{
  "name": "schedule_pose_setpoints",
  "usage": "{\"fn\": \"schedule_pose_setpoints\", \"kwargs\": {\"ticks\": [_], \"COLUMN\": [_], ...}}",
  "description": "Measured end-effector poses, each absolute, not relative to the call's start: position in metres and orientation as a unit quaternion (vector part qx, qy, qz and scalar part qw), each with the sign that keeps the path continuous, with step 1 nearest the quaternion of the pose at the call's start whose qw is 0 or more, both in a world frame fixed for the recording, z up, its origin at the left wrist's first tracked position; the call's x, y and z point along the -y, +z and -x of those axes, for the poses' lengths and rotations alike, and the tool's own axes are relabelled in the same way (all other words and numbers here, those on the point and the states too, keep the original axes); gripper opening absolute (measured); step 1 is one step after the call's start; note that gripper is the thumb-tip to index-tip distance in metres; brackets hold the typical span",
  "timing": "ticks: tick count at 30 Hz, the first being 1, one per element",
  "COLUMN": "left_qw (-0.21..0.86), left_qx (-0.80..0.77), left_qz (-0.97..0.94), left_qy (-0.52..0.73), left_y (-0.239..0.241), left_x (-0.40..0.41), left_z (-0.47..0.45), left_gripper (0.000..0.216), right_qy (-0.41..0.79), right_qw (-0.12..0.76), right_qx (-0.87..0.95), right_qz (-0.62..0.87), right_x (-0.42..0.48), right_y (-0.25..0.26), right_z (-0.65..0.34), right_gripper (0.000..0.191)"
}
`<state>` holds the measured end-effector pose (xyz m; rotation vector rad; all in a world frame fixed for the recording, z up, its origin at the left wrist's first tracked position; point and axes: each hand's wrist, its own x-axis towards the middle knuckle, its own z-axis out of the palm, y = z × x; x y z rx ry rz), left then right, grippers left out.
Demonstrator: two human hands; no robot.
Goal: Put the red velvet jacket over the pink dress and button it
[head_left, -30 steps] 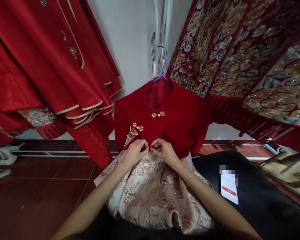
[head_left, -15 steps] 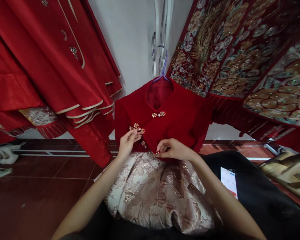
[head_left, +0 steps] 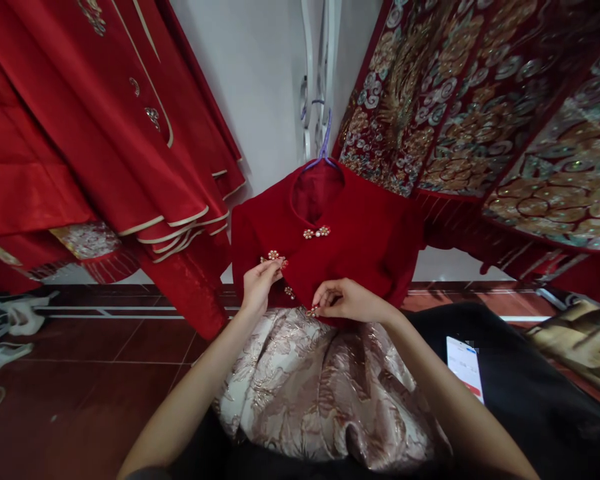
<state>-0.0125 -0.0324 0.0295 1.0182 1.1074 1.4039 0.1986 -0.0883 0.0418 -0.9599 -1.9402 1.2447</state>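
A red velvet jacket hangs on a purple hanger in front of me, above a pale brocade skirt. Pearl and gold clasps run down its slanted front: one near the collar, one lower left. My left hand pinches the lower left clasp with its fingertips. My right hand holds the jacket's lower front edge at another small clasp, fingers curled.
Red satin garments hang at the left, and dark red embroidered garments at the right. A black surface with a white and red card lies at the lower right. Red floor tiles and white shoes are at the left.
Both hands were together at the jacket's lower front. My left hand has moved up to the lower left clasp; my right hand has stayed low at the hem.
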Motion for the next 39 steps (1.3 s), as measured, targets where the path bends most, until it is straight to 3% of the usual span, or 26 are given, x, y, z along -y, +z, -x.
{"fn": "schedule_pose_setpoints", "kwargs": {"ticks": [6, 8, 14, 17, 21, 24, 27, 32, 34, 37, 39], "left_qw": [0.523, 0.444, 0.024, -0.068, -0.109, -0.114, -0.152, -0.262, -0.278, -0.26, -0.243], "left_qx": [-0.434, -0.404, -0.399, -0.39, -0.316, -0.245, -0.197, -0.195, -0.213, -0.276, -0.334], "left_qz": [-0.538, -0.633, -0.826, -0.856, -0.894, -0.916, -0.922, -0.9, -0.897, -0.9, -0.894], "left_qy": [0.498, 0.489, 0.398, 0.331, 0.299, 0.298, 0.296, 0.29, 0.27, 0.215, 0.174], "left_y": [0.056, 0.071, 0.109, 0.118, 0.125, 0.129, 0.128, 0.122, 0.121, 0.124, 0.129], "left_x": [0.032, 0.029, 0.021, 0.016, 0.008, 0.004, 0.001, -0.006, -0.007, -0.008, -0.007], "left_z": [0.0, -0.007, -0.028, -0.032, -0.029, -0.023, -0.021, -0.027, -0.03, -0.03, -0.026], "left_gripper": [0.038, 0.035, 0.021, 0.021, 0.016, 0.013, 0.017, 0.026, 0.028, 0.028, 0.029], "right_qy": [0.485, 0.497, 0.511, 0.506, 0.498, 0.47, 0.405, 0.177, 0.137, 0.182, 0.188], "right_qw": [0.249, 0.206, 0.157, 0.155, 0.16, 0.201, 0.288, 0.562, 0.626, 0.593, 0.533], "right_qx": [0.761, 0.77, 0.771, 0.77, 0.762, 0.754, 0.744, 0.657, 0.645, 0.699, 0.721], "right_qz": [0.351, 0.344, 0.346, 0.356, 0.382, 0.412, 0.446, 0.47, 0.417, 0.355, 0.4], "right_x": [0.094, 0.097, 0.105, 0.107, 0.106, 0.104, 0.102, 0.082, 0.067, 0.048, 0.042], "right_y": [0.05, 0.057, 0.076, 0.081, 0.085, 0.087, 0.088, 0.095, 0.103, 0.112, 0.111], "right_z": [-0.208, -0.216, -0.237, -0.245, -0.256, -0.263, -0.262, -0.231, -0.21, -0.18, -0.169], "right_gripper": [0.013, 0.014, 0.014, 0.013, 0.019, 0.029, 0.027, 0.022, 0.024, 0.04, 0.058]}}
